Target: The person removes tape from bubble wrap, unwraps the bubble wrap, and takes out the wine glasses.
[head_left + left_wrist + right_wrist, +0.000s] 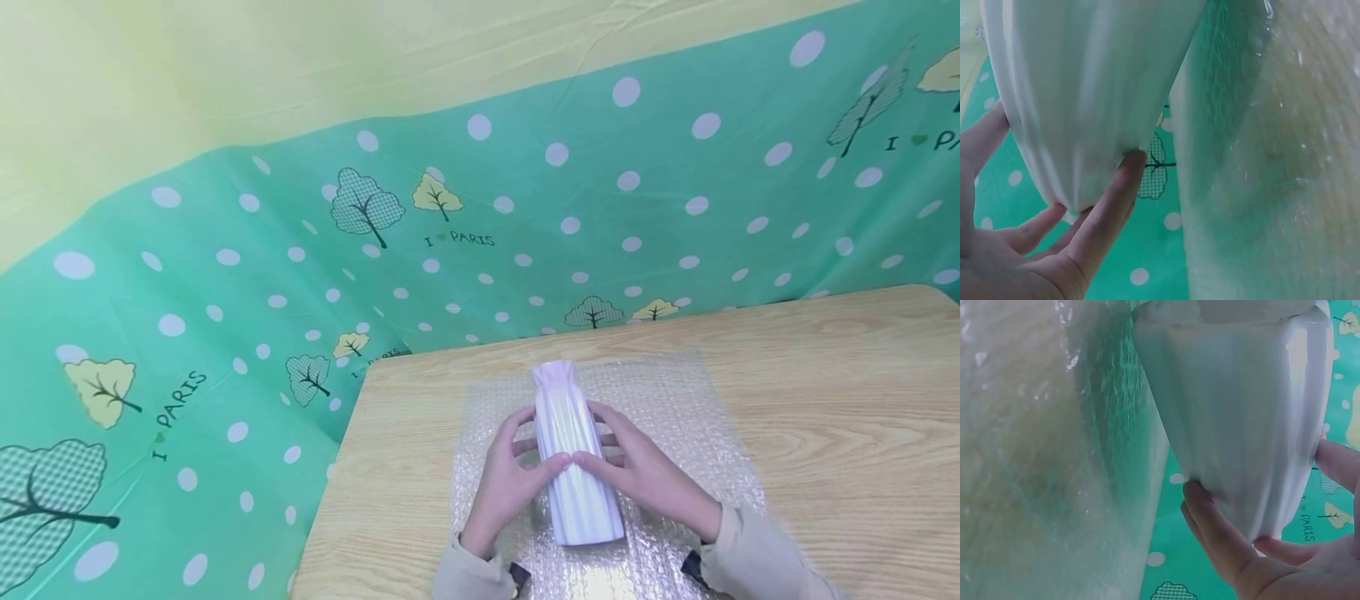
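A white ribbed vase with a pinkish fluted neck lies tilted between both hands, its neck toward the far side. My left hand grips its left side, thumb on the upper face and fingers curled around the side. From the right, my right hand holds it the same way, and the thumb tips nearly meet. Both wrist views show the vase raised off the bubble wrap, with fingertips against its underside. The wrap is spread flat below.
Under the wrap is a light wood-grain table, its left edge running near the left forearm. A green dotted curtain with printed trees hangs behind the table and along its left side. Dark straps show at both wrists.
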Available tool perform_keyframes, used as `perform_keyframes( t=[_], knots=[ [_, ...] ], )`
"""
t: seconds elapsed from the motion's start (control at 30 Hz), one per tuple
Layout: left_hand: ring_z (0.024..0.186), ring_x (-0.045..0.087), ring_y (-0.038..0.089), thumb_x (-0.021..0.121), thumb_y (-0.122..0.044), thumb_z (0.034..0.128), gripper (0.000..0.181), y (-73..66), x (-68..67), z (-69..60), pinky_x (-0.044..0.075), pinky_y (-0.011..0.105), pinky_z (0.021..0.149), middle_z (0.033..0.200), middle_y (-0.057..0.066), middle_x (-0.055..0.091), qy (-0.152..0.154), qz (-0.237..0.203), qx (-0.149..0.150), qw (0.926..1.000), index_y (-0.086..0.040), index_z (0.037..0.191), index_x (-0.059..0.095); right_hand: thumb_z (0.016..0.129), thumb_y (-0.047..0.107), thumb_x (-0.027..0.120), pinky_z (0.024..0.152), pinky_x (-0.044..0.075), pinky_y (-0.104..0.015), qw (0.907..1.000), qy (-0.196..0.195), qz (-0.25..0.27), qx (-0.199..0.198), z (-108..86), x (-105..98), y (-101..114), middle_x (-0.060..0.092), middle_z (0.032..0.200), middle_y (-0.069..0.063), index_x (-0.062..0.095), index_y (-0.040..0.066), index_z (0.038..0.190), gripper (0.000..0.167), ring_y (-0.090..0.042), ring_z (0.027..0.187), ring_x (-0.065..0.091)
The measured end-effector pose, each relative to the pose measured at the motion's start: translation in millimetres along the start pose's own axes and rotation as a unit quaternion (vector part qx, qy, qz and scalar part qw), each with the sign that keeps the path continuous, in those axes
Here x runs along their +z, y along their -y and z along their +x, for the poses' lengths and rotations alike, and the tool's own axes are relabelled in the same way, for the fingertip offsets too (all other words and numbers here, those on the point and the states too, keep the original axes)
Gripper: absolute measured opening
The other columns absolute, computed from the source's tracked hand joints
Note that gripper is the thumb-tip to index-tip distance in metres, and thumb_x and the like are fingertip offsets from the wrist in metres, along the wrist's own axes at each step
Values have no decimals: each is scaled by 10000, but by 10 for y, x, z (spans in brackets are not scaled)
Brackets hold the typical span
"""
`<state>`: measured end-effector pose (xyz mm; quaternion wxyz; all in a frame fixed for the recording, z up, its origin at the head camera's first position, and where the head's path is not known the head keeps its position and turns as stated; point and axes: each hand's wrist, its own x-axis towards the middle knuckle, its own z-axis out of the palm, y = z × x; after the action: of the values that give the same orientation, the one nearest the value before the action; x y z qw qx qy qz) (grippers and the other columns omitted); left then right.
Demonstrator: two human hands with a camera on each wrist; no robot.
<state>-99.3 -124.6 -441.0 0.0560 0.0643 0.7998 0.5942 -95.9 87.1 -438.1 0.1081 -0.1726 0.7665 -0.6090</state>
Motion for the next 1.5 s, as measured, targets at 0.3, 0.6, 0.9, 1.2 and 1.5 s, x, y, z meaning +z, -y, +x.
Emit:
perform_keyframes(
  t=[0.3, 0.6, 0.9, 1.2, 1.5],
  knots=[
    [1162, 592, 346, 838, -233, 797, 764, -54, 5, -24, 617, 308, 788, 1471, 77, 447, -71, -356, 208, 9991, -271, 1449, 442, 903, 377, 721, 930, 581, -370, 9986, -381, -260, -277, 4, -7, 36, 366, 1512, -244, 262, 104, 1543, 833, -435, 1225, 560],
    [1194, 581, 356, 857, -169, 767, 821, -110, 5, -39, 612, 342, 836, 1491, 57, 418, -173, -540, 555, 9968, -235, 1459, 420, 859, 341, 771, 953, 568, -381, 9968, -580, -147, -536, -4, -36, 80, 419, 1477, -197, 303, 138, 1525, 839, -401, 1219, 566],
    [1225, 576, 316, 882, -173, 739, 853, -136, -6, -53, 600, 347, 870, 1466, 43, 444, -352, -320, 892, 9949, -228, 1452, 417, 824, 307, 806, 975, 553, -423, 9956, -683, -78, -636, -11, -52, 130, 396, 1505, -175, 298, 125, 1521, 882, -401, 1240, 550],
    [1230, 576, 249, 895, -198, 718, 888, -153, -6, -68, 586, 344, 898, 1441, -2, 461, -430, -198, 1122, 9926, -295, 1449, 400, 786, 278, 839, 989, 540, -430, 9946, -753, 29, -709, -24, -72, 160, 377, 1518, -179, 274, 110, 1533, 951, -415, 1275, 521],
    [1202, 589, 254, 916, -226, 692, 921, -193, -14, -81, 584, 338, 902, 1374, 23, 476, -503, 84, 1316, 9900, -275, 1465, 417, 762, 287, 860, 991, 540, -421, 9943, -782, 11, -732, -49, -77, 180, 399, 1496, -140, 321, 133, 1510, 934, -393, 1266, 525]
  ],
)
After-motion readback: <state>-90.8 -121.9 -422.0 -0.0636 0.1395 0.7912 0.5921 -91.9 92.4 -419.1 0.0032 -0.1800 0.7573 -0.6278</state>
